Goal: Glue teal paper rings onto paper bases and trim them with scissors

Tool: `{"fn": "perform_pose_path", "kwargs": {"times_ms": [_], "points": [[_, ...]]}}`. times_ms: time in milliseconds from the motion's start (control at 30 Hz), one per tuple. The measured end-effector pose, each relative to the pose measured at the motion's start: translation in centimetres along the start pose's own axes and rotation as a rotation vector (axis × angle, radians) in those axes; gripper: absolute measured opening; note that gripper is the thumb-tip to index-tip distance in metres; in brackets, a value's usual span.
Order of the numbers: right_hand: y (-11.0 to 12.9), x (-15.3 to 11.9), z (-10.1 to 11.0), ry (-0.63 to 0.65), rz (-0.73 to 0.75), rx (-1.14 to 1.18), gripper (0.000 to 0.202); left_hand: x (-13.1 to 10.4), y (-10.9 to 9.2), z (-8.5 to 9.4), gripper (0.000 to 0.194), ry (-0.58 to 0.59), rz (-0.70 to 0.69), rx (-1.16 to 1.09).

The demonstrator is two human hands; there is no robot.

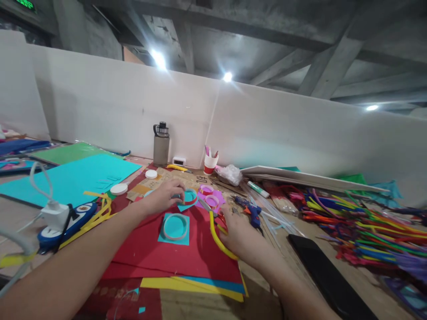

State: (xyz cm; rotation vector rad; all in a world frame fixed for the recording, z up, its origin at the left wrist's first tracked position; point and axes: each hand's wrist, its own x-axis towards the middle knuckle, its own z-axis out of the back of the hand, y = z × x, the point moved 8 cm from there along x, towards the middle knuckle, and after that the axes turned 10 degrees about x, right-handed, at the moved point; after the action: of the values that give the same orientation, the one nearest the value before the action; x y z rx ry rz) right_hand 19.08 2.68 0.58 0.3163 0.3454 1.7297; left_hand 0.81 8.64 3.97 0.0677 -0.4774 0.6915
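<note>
My left hand (pixel 167 196) is closed, its fingertips at the left edge of a small turquoise paper piece (pixel 183 207) that carries a ring with a red side (pixel 191 202). In my right hand (pixel 237 229) is a pair of scissors (pixel 204 205), blades pointing left toward that piece. A curved yellow strip (pixel 216 240) hangs beside the right fingers; whether they hold it too I cannot tell. Nearer me, a white ring (pixel 164 230) lies on a turquoise paper square (pixel 185 240) on red sheets (pixel 147 251). Behind the blades, two rings sit on pink paper (pixel 220 195).
At right lie a blue glue gun (pixel 254 214), clear glue sticks (pixel 269 222), a black phone (pixel 328 275) and many coloured pipe cleaners (pixel 363 226). A bottle (pixel 161 149) and a pen cup (pixel 210 164) stand at the back. A power strip (pixel 76 218) is at left.
</note>
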Motion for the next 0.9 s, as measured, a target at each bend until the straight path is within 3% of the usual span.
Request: {"fn": "perform_pose_path", "kwargs": {"times_ms": [100,200,300,400,700,900], "points": [[-0.4,0.6,1.3,-0.141,0.021,0.209,0.043,-0.1,-0.7,2.1,0.013,-0.164,0.012,0.022],[-0.3,1.0,1.6,-0.224,0.111,0.599,0.044,-0.2,-1.7,3.7,0.015,-0.267,-0.003,0.033],[-0.6,1.5,1.2,-0.247,0.176,1.092,0.034,-0.4,-3.0,4.4,0.015,-0.332,-0.050,0.061],[-0.5,1.8,1.2,-0.259,0.254,1.427,0.039,-0.5,-4.4,4.3,0.016,-0.338,-0.126,0.120],[0.1,1.1,2.8,-0.361,0.270,1.497,0.050,-0.5,-7.0,2.7,0.029,-0.238,-0.281,0.297],[-0.8,1.9,1.8,-0.365,0.188,1.493,0.055,-0.5,-7.5,2.2,0.026,-0.226,-0.315,0.267]]}}
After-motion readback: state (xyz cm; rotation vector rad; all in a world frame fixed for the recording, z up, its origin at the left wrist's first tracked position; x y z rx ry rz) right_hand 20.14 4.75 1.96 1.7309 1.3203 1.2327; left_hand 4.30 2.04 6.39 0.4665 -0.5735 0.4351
